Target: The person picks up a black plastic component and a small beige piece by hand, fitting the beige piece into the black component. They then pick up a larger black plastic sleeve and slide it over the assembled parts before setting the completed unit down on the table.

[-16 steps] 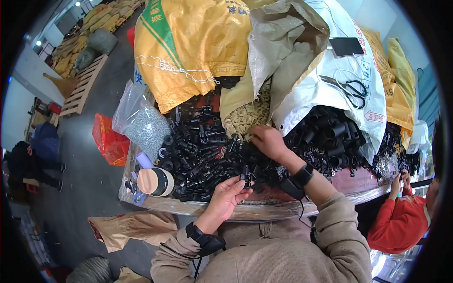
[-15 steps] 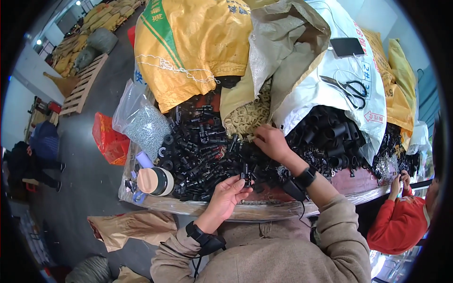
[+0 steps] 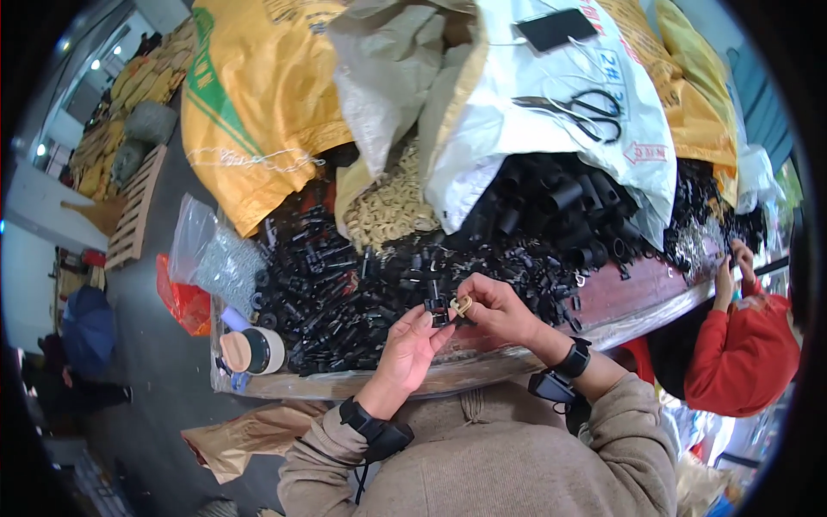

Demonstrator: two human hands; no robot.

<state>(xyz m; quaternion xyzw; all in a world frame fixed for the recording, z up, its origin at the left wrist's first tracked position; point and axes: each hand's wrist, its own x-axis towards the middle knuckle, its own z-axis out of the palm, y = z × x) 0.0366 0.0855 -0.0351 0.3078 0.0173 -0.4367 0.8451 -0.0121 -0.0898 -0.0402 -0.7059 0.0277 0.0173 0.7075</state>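
Between the fingertips of my left hand [image 3: 403, 351] is a small black plastic fitting [image 3: 436, 300], held upright. My right hand [image 3: 502, 314] pinches a small beige plastic piece [image 3: 462, 306], curved like a clip, right beside the black fitting. Whether the two parts touch, I cannot tell. Beyond my hands, many similar beige pieces [image 3: 389, 211] spill from the mouth of an open woven sack [image 3: 392, 77]. A heap of black plastic parts [image 3: 314, 297] covers the table around and left of my hands.
Wider black tubes [image 3: 560, 202] spill from a white sack [image 3: 551, 129] with scissors [image 3: 577, 112] and a phone [image 3: 556, 30] on it. A lidded cup [image 3: 258, 349] stands at the left table edge, near a bag of grey pellets [image 3: 228, 267]. A person in red [image 3: 741, 353] works at right.
My right hand has come back from the beige pile with a beige piece and is now beside my left hand. The view has shifted, so the table's contents sit further left.
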